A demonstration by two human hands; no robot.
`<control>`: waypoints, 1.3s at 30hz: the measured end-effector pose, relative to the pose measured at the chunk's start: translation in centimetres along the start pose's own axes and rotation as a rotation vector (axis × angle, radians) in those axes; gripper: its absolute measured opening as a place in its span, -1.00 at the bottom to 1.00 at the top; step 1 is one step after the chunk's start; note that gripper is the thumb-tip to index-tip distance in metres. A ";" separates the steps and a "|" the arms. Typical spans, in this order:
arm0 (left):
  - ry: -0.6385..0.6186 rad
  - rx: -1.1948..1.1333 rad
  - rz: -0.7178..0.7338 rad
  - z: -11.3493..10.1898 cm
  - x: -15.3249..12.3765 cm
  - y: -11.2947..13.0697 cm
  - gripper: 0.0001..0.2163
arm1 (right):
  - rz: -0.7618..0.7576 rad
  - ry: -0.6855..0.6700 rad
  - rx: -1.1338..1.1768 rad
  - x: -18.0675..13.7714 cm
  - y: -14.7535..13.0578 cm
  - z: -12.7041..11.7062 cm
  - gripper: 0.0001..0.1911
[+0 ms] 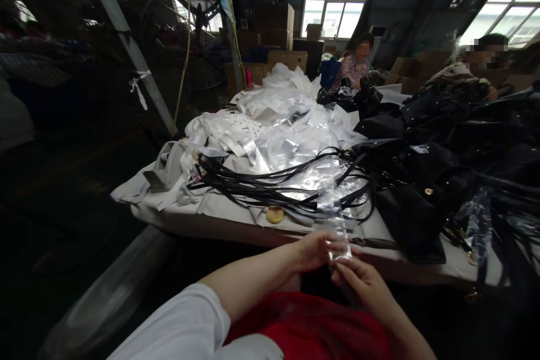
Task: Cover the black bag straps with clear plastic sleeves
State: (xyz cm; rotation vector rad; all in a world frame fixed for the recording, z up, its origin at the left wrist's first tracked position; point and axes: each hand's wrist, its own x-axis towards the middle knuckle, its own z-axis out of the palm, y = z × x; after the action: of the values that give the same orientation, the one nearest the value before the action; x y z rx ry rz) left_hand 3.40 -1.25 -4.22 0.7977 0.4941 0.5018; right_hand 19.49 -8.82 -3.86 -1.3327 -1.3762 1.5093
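Nearest, red cloth (312, 326) over lap, soft and matte; white sleeve (181, 326) on L upper arm, forearm bare.

Just beyond, left hand (314, 250) and right hand (363, 284) close together at table's front edge. Both pinching clear plastic sleeve (340, 234): L thumb and fingertips closed on its lower end from the left, R fingertips closed on it from below. Narrow, glossy, crinkled film, lower end between the hands, upper part running up over the edge onto the tabletop among the straps.

Table (219, 219) draped w/ pale cloth, wrinkled, drooping at the left corner. Small round yellow disc (274, 214) flat on it near the front edge, left of the sleeve, not touching.

Behind that, black straps (261, 183): thin, flat, long, in a loose tangle of loops across the middle. To the right, black bags (417, 202), slumped, soft, dull sheen, w/ small gold stud (429, 192); more dark bags piled further right.

Mid-table, heap of clear plastic bags (291, 140), shiny, creased. Left of it, white strips (219, 135), flat, overlapping in a stack. Grey angular object (162, 171) at left corner; type unclear.

Far end, two other persons seated, one (356, 64) by the middle, one (468, 76) at right. Brown cardboard boxes (287, 59), square, stacked. Bright paned windows (337, 5) at back wall.
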 end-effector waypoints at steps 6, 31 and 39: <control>0.244 -0.318 0.294 0.1 0.9 6.9 -0.80 | 0.048 -0.194 -0.573 -2.5 6.6 0.6 -0.73; -0.231 1.165 0.214 2.4 -4.7 1.2 -0.67 | -0.047 -0.011 0.029 -1.5 3.4 -3.3 -0.40; -0.313 1.060 0.005 1.2 -4.8 -3.2 -0.71 | 0.008 0.239 0.362 -2.1 0.5 -1.3 -0.62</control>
State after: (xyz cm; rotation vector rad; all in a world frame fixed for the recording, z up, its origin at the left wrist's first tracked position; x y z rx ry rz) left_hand 1.16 -6.59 -4.85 1.8574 0.4489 0.0712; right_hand 21.31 -10.54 -3.73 -1.2395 -0.8997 1.4657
